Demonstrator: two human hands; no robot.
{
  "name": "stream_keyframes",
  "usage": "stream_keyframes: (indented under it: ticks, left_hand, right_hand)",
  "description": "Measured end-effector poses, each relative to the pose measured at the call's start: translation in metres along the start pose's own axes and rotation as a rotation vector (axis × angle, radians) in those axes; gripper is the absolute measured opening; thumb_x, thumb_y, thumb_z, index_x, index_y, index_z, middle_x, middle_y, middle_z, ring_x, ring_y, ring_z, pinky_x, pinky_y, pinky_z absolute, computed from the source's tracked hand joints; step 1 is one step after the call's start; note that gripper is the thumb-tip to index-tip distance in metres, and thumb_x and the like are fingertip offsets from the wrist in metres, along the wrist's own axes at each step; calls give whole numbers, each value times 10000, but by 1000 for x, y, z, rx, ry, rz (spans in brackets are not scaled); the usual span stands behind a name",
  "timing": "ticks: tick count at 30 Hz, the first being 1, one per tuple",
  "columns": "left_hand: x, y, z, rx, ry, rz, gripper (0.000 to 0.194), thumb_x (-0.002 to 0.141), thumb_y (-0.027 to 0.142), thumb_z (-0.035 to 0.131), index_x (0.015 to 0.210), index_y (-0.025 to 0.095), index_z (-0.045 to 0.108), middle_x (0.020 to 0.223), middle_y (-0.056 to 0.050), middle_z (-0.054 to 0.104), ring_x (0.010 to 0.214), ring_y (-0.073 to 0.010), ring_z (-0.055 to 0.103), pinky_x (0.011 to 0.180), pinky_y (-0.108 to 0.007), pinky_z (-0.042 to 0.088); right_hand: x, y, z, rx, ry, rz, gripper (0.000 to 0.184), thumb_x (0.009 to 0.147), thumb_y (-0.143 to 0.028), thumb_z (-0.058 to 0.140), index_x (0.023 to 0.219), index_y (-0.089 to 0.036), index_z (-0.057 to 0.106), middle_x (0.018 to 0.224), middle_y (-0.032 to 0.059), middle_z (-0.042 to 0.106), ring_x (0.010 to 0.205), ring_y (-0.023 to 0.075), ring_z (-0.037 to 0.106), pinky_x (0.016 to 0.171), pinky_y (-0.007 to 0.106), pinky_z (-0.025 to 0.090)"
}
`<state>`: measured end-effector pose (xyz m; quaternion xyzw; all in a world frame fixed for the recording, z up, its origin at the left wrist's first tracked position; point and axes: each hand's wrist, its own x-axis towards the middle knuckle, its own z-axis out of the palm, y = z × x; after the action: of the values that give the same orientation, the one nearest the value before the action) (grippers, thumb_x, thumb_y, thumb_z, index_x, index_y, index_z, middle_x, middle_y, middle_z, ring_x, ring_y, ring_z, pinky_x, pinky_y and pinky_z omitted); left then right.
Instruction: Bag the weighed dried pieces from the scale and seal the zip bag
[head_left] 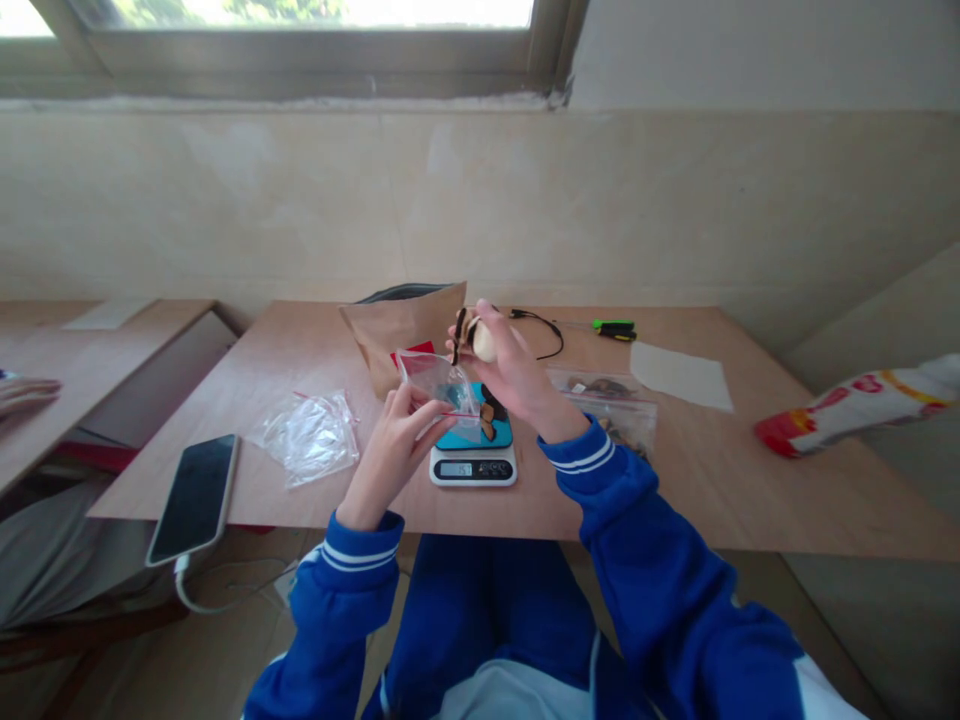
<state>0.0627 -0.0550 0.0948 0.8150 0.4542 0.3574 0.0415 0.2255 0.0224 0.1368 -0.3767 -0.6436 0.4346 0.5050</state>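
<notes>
My left hand (pixel 406 425) pinches the edge of a small clear zip bag (pixel 431 375) with a red strip, its mouth tilted toward the right. Just above and right of the bag, my right hand (pixel 511 365) is closed around several dark-edged, pale brown pieces that look like dried mushroom slices (pixel 466 335). Below both hands stands a white kitchen scale (pixel 474 471) with a blue top. More dried slices (pixel 488 415) lie on that top, partly hidden by the bag and the right hand.
Left are clear bags (pixel 319 435) and a phone (pixel 195 495) on a cable. A brown paper bag (pixel 401 325) stands behind. Filled zip bags (pixel 626 420), paper (pixel 681 375), a black cable (pixel 551 330), screwdrivers (pixel 615 329) and a white-red bottle (pixel 847 405) lie right. Another person's hand (pixel 28 392) is far left.
</notes>
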Motion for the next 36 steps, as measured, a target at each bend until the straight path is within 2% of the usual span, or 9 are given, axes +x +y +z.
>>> stream_keyframes:
  ticks: [4, 9, 13, 17, 22, 26, 29, 32, 36]
  left_hand:
    - [11, 4, 10, -6, 31, 57, 161, 924, 313, 517, 939, 219, 646, 949, -44, 458, 884, -166, 491, 831, -334, 489]
    - [7, 2, 25, -46, 65, 52, 169, 902, 316, 552, 976, 234, 681, 990, -48, 405, 952, -171, 476, 896, -348, 490]
    - [1, -1, 35, -38, 94, 15, 171, 895, 303, 564, 969, 233, 701, 962, -42, 393, 935, -168, 465, 882, -367, 496]
    - [-3, -3, 35, -25, 119, -18, 178, 884, 330, 579, 898, 227, 724, 937, -40, 406, 921, -167, 466, 856, -359, 503]
    - [-7, -9, 26, -6, 268, -129, 201, 882, 359, 579, 933, 244, 735, 837, -39, 446, 886, -187, 449, 824, -359, 483]
    - [-10, -15, 21, -17, 281, -132, 207, 898, 363, 551, 930, 271, 734, 751, -41, 517, 878, -212, 431, 806, -365, 454]
    - [-10, -17, 21, -16, 262, -140, 221, 896, 378, 550, 923, 257, 733, 777, -47, 527, 888, -213, 428, 807, -365, 447]
    - [-10, -17, 22, -4, 277, -165, 212, 887, 378, 565, 906, 250, 732, 809, -44, 487, 884, -203, 436, 810, -358, 442]
    - [-11, -15, 22, 3, 297, -187, 197, 884, 363, 571, 904, 248, 730, 814, -36, 446, 881, -198, 439, 806, -353, 435]
  right_hand:
    - [-8, -9, 2, 108, -53, 128, 388, 881, -578, 491, 993, -208, 517, 819, 0, 572, 759, 135, 572, 671, 244, 498]
    - [-16, 8, -1, -27, -120, 152, 415, 943, -557, 372, 982, -186, 552, 996, 54, 611, 950, 153, 601, 851, 282, 502]
    - [-16, 17, -9, -67, -190, 118, 432, 961, -537, 333, 970, -187, 587, 1068, 68, 630, 1016, 159, 602, 928, 317, 489]
    - [-12, 24, -31, -16, -102, 62, 357, 970, -457, 352, 996, -194, 592, 1075, 58, 647, 971, 150, 621, 880, 320, 521]
    - [-21, 48, -58, -378, -30, -111, 310, 944, -388, 428, 1131, -194, 582, 1181, 101, 590, 1156, 201, 547, 1012, 400, 441]
    - [-42, 80, -56, -687, -291, -71, 642, 852, -492, 589, 1402, -209, 420, 1481, 168, 336, 1413, 300, 280, 1125, 492, 297]
    - [-52, 105, -45, -834, -438, -8, 783, 804, -550, 634, 1461, -224, 361, 1535, 184, 243, 1450, 376, 144, 1120, 563, 255]
    - [-53, 121, -38, -907, -397, -77, 616, 863, -525, 569, 1392, -226, 472, 1476, 169, 351, 1437, 369, 172, 1115, 565, 253]
    - [-48, 126, -38, -905, -284, -174, 398, 889, -456, 567, 1159, -169, 622, 1233, 139, 553, 1250, 307, 419, 1048, 463, 366]
